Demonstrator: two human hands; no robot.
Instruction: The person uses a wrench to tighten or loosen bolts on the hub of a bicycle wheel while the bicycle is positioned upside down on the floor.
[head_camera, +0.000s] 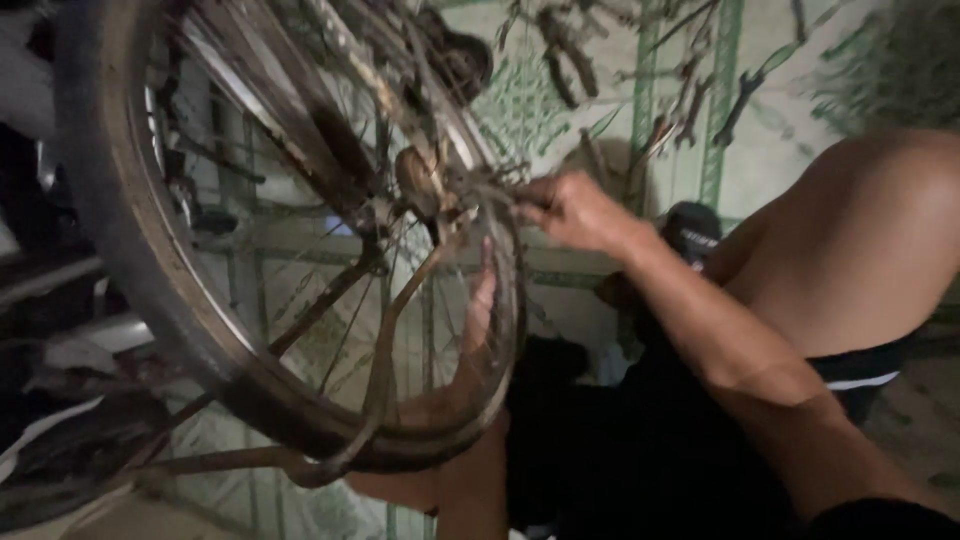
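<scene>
**While crouched at the rear wheel: both hands at the hub**

With the view blurred, only coarse facts readable.

Surface and room:
- Tiled floor (770, 150), pale with green line pattern, filling the whole background.
- Scattered across the floor at top: dark hand tools (690, 100), wrench-like shapes, loose, not stacked. Too smeared to tell apart.
- Dim light, dark clutter along the left edge, unreadable.
- Small dark cap-like object (692, 232) on the floor just beyond the right forearm.

Work item:
- Bicycle wheel (130, 250), worn tyre on a rusty rim, filling the left half, spokes thin and corroded.
- Hub and axle area (425, 185) near centre frame, rusty frame stays (330, 300) running down-left from it.
- Wheel off the floor plane or tilted — cannot tell which.

Hands:
- Right hand (570, 212) at the axle end just right of the hub, fingers clenched on something small there; held part hidden by blur and spokes.
- Left hand (480, 300) behind the spokes, below the hub, fingers extended upward along the rim side, loose, not closed on anything visible; touching spokes or just behind them — cannot tell.
- Bare knee (880, 230) raised at right, dark shorts below.
</scene>
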